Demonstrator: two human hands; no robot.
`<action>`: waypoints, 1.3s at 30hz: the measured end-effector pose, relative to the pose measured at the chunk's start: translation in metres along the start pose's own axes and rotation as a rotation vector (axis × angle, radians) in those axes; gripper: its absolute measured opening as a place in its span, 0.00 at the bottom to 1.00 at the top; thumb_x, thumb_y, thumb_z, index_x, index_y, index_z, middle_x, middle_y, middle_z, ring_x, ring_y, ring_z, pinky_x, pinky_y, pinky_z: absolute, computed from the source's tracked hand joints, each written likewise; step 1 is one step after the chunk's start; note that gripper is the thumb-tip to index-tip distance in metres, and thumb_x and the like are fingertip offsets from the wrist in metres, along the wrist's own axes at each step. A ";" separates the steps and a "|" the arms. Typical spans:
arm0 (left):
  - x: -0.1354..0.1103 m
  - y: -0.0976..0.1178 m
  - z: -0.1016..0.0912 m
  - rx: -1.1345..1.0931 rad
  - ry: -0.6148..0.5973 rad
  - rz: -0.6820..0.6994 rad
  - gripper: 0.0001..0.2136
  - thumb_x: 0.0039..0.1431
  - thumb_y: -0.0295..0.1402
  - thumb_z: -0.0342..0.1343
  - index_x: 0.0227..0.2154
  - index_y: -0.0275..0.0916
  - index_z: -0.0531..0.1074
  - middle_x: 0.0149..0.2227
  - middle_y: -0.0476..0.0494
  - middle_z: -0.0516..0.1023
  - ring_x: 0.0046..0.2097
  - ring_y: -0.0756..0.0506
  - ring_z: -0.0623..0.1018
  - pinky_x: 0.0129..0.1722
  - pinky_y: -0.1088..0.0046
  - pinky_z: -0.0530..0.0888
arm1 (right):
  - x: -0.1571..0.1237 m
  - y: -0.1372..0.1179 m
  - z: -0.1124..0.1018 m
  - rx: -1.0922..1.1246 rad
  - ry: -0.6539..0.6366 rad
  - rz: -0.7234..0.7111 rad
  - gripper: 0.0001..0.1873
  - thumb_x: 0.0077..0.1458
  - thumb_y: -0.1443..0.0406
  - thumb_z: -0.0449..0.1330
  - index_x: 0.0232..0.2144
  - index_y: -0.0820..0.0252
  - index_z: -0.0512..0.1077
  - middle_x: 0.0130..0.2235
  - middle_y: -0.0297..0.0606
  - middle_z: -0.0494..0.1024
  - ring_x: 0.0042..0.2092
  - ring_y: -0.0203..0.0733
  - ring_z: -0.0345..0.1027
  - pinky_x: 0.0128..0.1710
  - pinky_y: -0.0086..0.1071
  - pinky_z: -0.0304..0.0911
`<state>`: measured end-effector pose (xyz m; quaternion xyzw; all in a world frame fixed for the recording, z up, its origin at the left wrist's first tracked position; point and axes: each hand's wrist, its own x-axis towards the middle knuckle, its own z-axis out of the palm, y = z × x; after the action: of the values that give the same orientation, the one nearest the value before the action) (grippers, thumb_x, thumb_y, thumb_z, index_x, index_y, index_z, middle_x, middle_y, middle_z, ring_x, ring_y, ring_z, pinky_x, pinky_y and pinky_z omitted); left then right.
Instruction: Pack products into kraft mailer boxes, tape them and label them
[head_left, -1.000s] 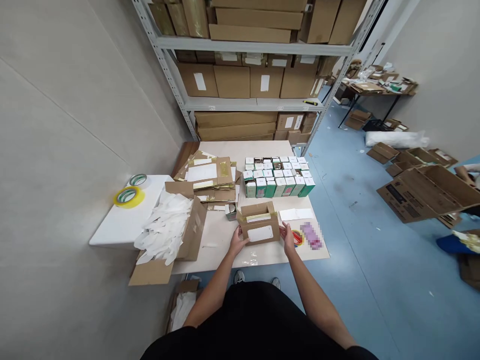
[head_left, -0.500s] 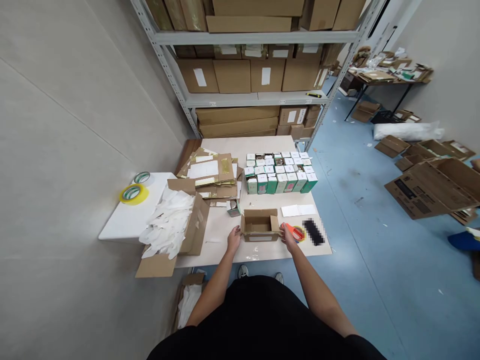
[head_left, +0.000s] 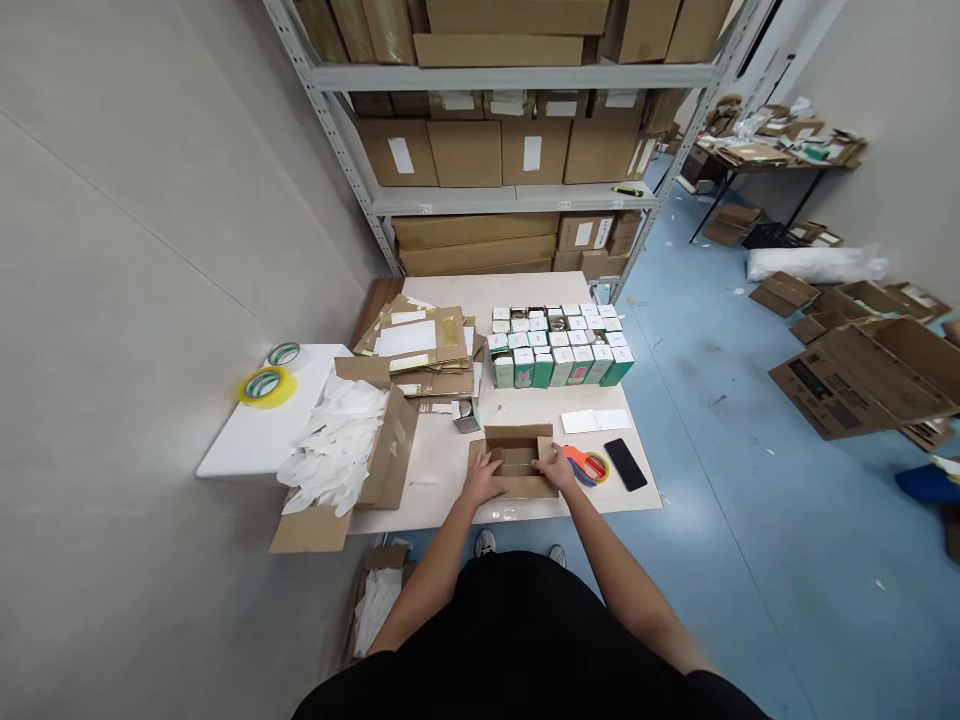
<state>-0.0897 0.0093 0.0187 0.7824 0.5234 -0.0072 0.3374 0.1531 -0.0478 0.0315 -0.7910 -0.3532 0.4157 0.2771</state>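
Small cardboard box [head_left: 519, 434] on the table [head_left: 431, 505], near the person's edge, open side up, inside visible. Left hand [head_left: 481, 483] on its near-left part, about 8 o'clock: fingers slightly apart, partly bent, touching the box – can't tell if they grip it. Right hand [head_left: 556, 470] at its 3 o'clock side, thumb pointing inward over the opening, fingers partly curled by the right wall; touching, firm hold or not can't be told.

Just past the right hand, 3 o'clock: orange item [head_left: 575, 457] against a yellow ring [head_left: 605, 474], details too small. Farther out same way, black phone [head_left: 625, 465], lying tilted. At 2 o'clock, white paper [head_left: 596, 421], flat.

Between 10 and 11 o'clock, near: small green-and-white carton [head_left: 466, 417], open end showing. Behind it, pile of flattened cardboard [head_left: 427, 345]. Around 1 o'clock, block of white-topped green boxes [head_left: 559, 347] in rows, side by side.

At 9 o'clock, larger carton [head_left: 396, 450] heaped with white sheets [head_left: 334, 440]. Beyond, between 9 and 10 – yellow tape roll [head_left: 268, 387] on a white surface [head_left: 232, 440]. At 12 o'clock, shelf rack [head_left: 510, 200] loaded with brown boxes [head_left: 465, 152].
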 end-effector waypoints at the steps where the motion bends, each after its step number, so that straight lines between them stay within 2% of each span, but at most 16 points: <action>1: -0.001 -0.002 0.005 0.017 0.007 0.009 0.37 0.43 0.43 0.74 0.59 0.38 0.75 0.70 0.32 0.63 0.75 0.28 0.49 0.71 0.49 0.56 | -0.001 -0.004 0.003 -0.082 -0.009 0.003 0.48 0.48 0.58 0.71 0.68 0.58 0.59 0.62 0.50 0.72 0.62 0.54 0.69 0.59 0.41 0.65; 3: -0.004 -0.005 0.014 0.038 0.053 0.027 0.33 0.46 0.44 0.73 0.56 0.38 0.77 0.69 0.33 0.66 0.75 0.29 0.48 0.72 0.50 0.55 | -0.003 -0.010 0.009 -0.275 -0.025 0.007 0.49 0.52 0.60 0.68 0.71 0.59 0.53 0.64 0.54 0.69 0.62 0.55 0.68 0.58 0.41 0.65; 5: -0.006 -0.006 0.021 0.048 0.105 0.037 0.29 0.49 0.42 0.72 0.55 0.39 0.78 0.68 0.34 0.67 0.75 0.30 0.48 0.72 0.50 0.55 | -0.004 -0.012 0.009 -0.399 -0.032 0.001 0.44 0.58 0.62 0.61 0.72 0.61 0.51 0.63 0.56 0.70 0.61 0.55 0.70 0.56 0.40 0.65; 8: -0.007 -0.006 0.029 0.061 0.155 0.041 0.26 0.52 0.39 0.70 0.55 0.41 0.78 0.70 0.37 0.64 0.75 0.29 0.48 0.71 0.49 0.57 | -0.004 -0.003 -0.003 -0.354 -0.014 -0.007 0.35 0.65 0.64 0.50 0.72 0.65 0.51 0.59 0.54 0.75 0.59 0.52 0.71 0.57 0.38 0.64; 10: -0.006 -0.006 0.031 0.070 0.161 0.048 0.21 0.54 0.38 0.69 0.51 0.41 0.81 0.70 0.37 0.65 0.75 0.28 0.47 0.71 0.49 0.58 | -0.003 0.010 -0.019 -0.313 0.032 0.003 0.34 0.67 0.64 0.46 0.72 0.67 0.50 0.57 0.53 0.77 0.58 0.52 0.72 0.56 0.38 0.64; 12: -0.005 -0.006 0.032 0.077 0.158 0.059 0.15 0.56 0.39 0.67 0.46 0.41 0.83 0.68 0.36 0.67 0.75 0.28 0.46 0.70 0.48 0.60 | -0.002 0.027 -0.039 -0.310 0.106 0.004 0.34 0.68 0.62 0.47 0.72 0.68 0.50 0.58 0.53 0.76 0.60 0.53 0.70 0.57 0.38 0.63; 18: -0.003 -0.011 0.034 0.109 0.195 0.071 0.14 0.57 0.41 0.66 0.44 0.42 0.84 0.68 0.38 0.66 0.75 0.26 0.48 0.71 0.46 0.60 | 0.005 0.086 -0.106 -0.407 0.297 -0.024 0.33 0.67 0.57 0.49 0.71 0.63 0.57 0.69 0.50 0.62 0.69 0.52 0.55 0.64 0.37 0.57; 21: -0.002 -0.015 0.037 0.121 0.202 0.070 0.14 0.57 0.41 0.66 0.44 0.42 0.84 0.68 0.38 0.66 0.75 0.27 0.47 0.70 0.46 0.60 | 0.013 0.118 -0.136 -0.497 0.286 0.040 0.34 0.67 0.57 0.50 0.71 0.60 0.56 0.72 0.49 0.57 0.71 0.54 0.50 0.65 0.40 0.55; 25: -0.001 -0.020 0.039 0.115 0.206 0.072 0.16 0.58 0.47 0.64 0.43 0.43 0.84 0.68 0.38 0.66 0.75 0.27 0.46 0.70 0.45 0.61 | 0.029 0.156 -0.163 -0.651 0.187 0.116 0.36 0.66 0.55 0.53 0.72 0.55 0.55 0.75 0.48 0.49 0.73 0.60 0.44 0.66 0.46 0.52; 29: -0.001 -0.021 0.039 0.109 0.195 0.043 0.20 0.58 0.53 0.62 0.42 0.44 0.84 0.69 0.40 0.66 0.75 0.27 0.46 0.70 0.46 0.61 | 0.049 0.179 -0.174 -0.739 0.070 0.116 0.37 0.66 0.52 0.54 0.73 0.50 0.53 0.76 0.47 0.42 0.74 0.63 0.38 0.66 0.50 0.49; 34: -0.002 -0.018 0.035 0.101 0.166 0.013 0.23 0.56 0.57 0.61 0.42 0.44 0.84 0.69 0.41 0.65 0.75 0.27 0.48 0.70 0.46 0.61 | 0.070 0.191 -0.174 -0.769 -0.068 0.113 0.38 0.66 0.51 0.54 0.74 0.46 0.49 0.77 0.46 0.36 0.75 0.64 0.34 0.68 0.52 0.44; 36: -0.001 -0.016 0.032 0.096 0.154 0.012 0.24 0.57 0.58 0.61 0.41 0.43 0.84 0.70 0.40 0.64 0.75 0.27 0.47 0.71 0.47 0.60 | 0.073 0.193 -0.171 -0.763 -0.083 0.114 0.38 0.66 0.52 0.55 0.74 0.46 0.50 0.77 0.46 0.36 0.75 0.65 0.33 0.68 0.53 0.43; 39: 0.000 -0.014 0.029 0.094 0.149 0.006 0.25 0.56 0.60 0.60 0.40 0.44 0.84 0.70 0.41 0.64 0.75 0.28 0.48 0.71 0.48 0.60 | 0.074 0.197 -0.167 -0.728 -0.057 0.067 0.35 0.64 0.54 0.57 0.71 0.46 0.57 0.77 0.44 0.37 0.75 0.64 0.33 0.67 0.52 0.45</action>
<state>-0.0911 -0.0036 -0.0109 0.7971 0.5440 0.0275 0.2606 0.3896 -0.1311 -0.0630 -0.8372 -0.4593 0.2933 -0.0465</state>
